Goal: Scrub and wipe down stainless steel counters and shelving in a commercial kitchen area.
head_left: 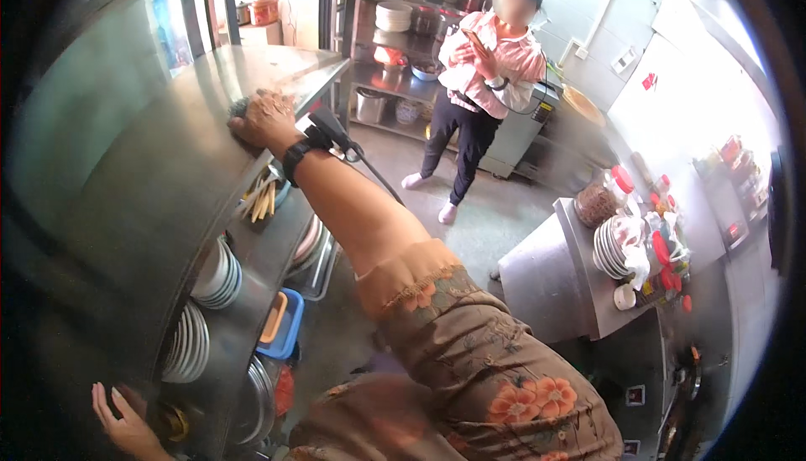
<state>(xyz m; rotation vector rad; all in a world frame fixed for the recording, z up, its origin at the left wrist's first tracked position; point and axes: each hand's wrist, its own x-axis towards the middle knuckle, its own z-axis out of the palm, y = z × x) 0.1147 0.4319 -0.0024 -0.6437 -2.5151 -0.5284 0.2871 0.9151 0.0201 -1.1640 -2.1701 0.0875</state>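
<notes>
My right hand [264, 118] presses a dark steel-wool scourer [239, 107] onto the stainless steel counter top [182, 114], close to its far end. A black band with a small device and a cable sits on that wrist. At the lower left, my left hand [129, 426] is beside the near part of the counter with its fingers apart, and nothing shows in it. Below the counter top, a shelf holds wooden chopsticks [264, 201], stacked bowls [218, 275] and stacked plates [187, 344].
A person [482, 77] holding a phone stands by a metal rack [393, 80] of plates and pots. On the right, a metal-sided counter [576, 272] carries jars and bowls. A blue plastic tray [286, 329] sticks out below the left counter.
</notes>
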